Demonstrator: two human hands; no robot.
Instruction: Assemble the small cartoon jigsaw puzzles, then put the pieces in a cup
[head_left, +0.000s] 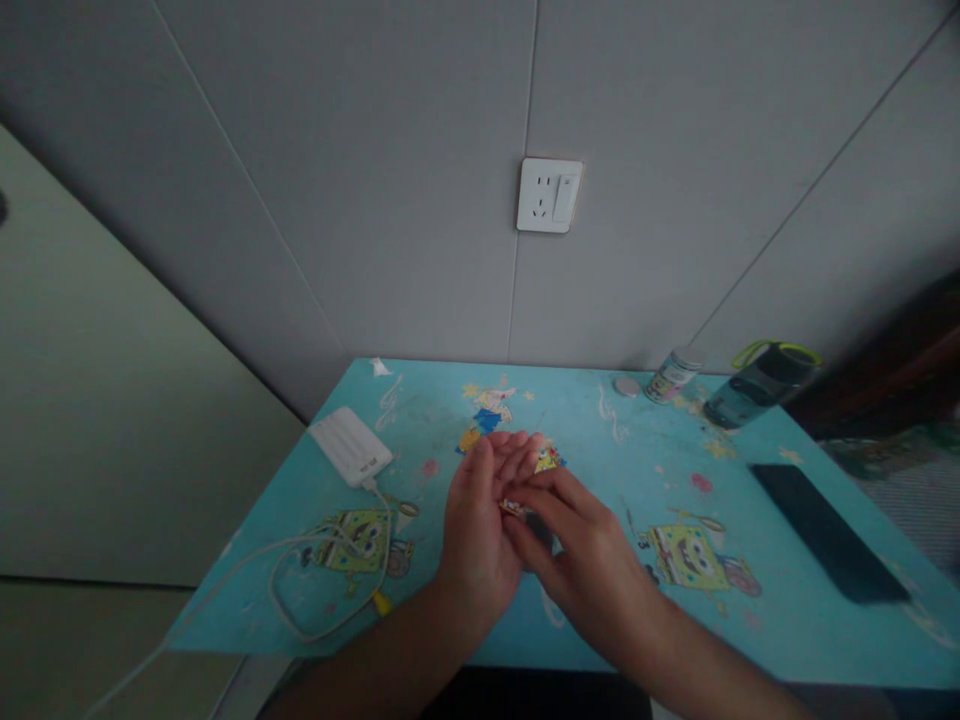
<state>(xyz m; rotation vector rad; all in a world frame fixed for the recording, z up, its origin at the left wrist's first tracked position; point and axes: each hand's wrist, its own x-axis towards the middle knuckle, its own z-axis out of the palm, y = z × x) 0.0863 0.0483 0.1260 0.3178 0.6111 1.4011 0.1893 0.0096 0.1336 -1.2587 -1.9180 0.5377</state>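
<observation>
Turquoise cartoon-printed table cover (600,420) fills the scene, and we see both hands meeting over its middle. The left hand (480,520) is held edge-up with fingers pointing far, and the right hand (585,550) reaches in from the right, its fingertips (525,498) pinching a small colourful item (513,508) against the left palm; we cannot tell what the item is, too small and partly hidden. The left hand's fingers look loosely extended beside the item, touching it, and we cannot tell if they clamp it. A second small colourful piece (547,460) lies on the cover just beyond the fingers. Far left we have a white power bank (349,446) with a white cable (315,590) looping toward the near-left edge. Far right stand a small bottle (672,376) and a dark jug with green lid (761,384), with a grey round cap (626,385) beside the bottle. A black phone (825,532) lies flat at right. A white wall socket (549,195) sits on the grey wall.
</observation>
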